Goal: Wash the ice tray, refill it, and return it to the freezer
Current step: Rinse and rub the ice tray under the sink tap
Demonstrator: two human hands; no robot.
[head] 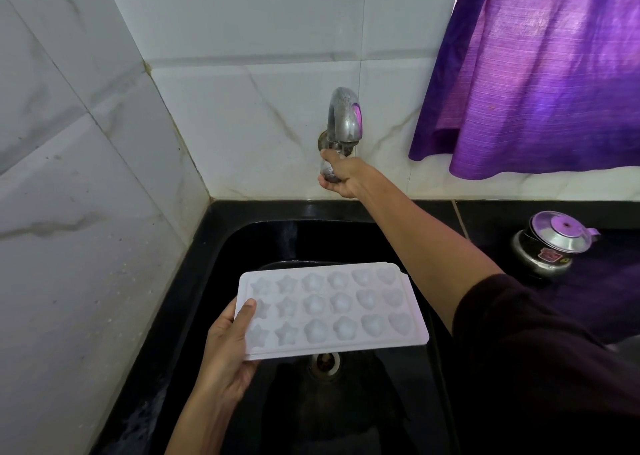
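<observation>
A white plastic ice tray with star, flower and heart moulds hangs level over the black sink. My left hand holds it by its left end, thumb on top and fingers underneath. Up at the wall, my right hand grips the knob of the metal tap, its fingers curled round it. A thin stream of water seems to fall behind the tray. The sink drain shows just below the tray's near edge.
White marble-look tiles cover the wall on the left and behind. A purple curtain hangs at the upper right. A small steel pot with a lid stands on the black counter to the right of the sink.
</observation>
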